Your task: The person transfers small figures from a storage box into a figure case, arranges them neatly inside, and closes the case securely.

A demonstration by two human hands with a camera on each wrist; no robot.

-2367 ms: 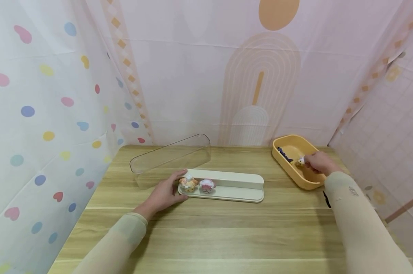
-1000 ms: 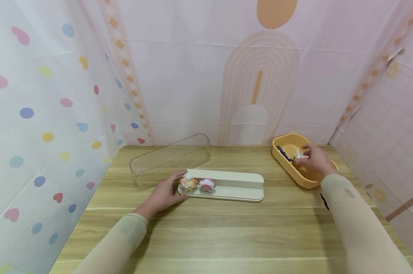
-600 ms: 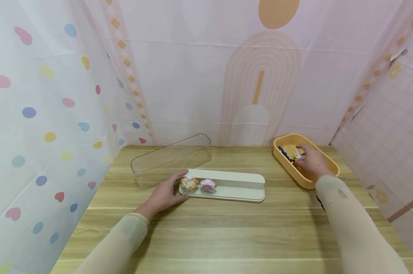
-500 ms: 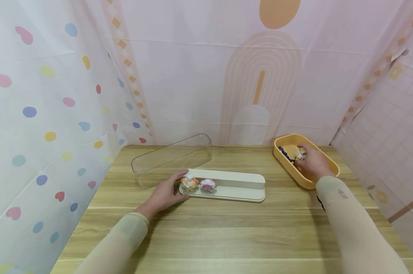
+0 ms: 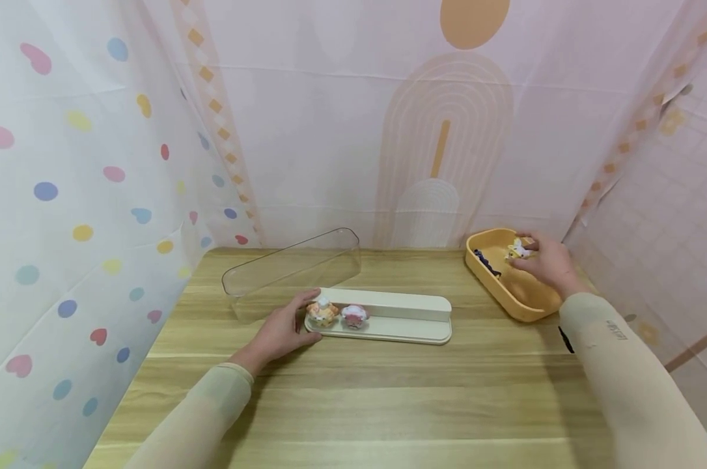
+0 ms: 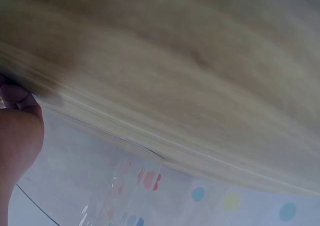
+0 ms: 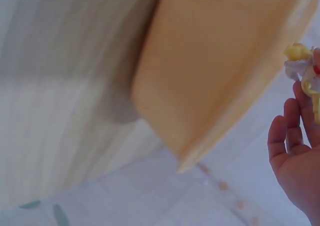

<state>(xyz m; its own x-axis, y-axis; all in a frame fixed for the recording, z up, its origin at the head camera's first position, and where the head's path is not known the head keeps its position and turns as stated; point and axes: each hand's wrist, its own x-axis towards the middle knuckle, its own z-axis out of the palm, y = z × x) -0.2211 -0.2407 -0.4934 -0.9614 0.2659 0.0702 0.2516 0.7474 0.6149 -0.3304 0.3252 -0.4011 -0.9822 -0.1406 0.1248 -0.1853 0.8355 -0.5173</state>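
Observation:
In the head view my left hand (image 5: pixel 278 333) grips the left end of a cream stepped display base (image 5: pixel 409 330), thumb at the front edge and fingers at the back. Two small figurines stand on its lower step: an orange one with a white top (image 5: pixel 323 314) and a pink-and-white one (image 5: pixel 355 316). My right hand (image 5: pixel 551 262) pinches a white-and-yellow figurine (image 5: pixel 516 251) over the yellow bin (image 5: pixel 508 301). The right wrist view shows this figurine (image 7: pixel 300 66) between the fingers, beyond the bin's rim. A dark blue item (image 5: pixel 486 263) lies inside the bin.
A clear plastic cover (image 5: pixel 297 280) stands behind the base at the back left. The wooden table (image 5: pixel 388 397) meets patterned curtains at the back and both sides. The bin is at the table's back right.
My right hand reached into the bin, shifted its hold on the white-and-yellow figurine, and has now lifted it up and toward the back. The left hand and base have stayed put.

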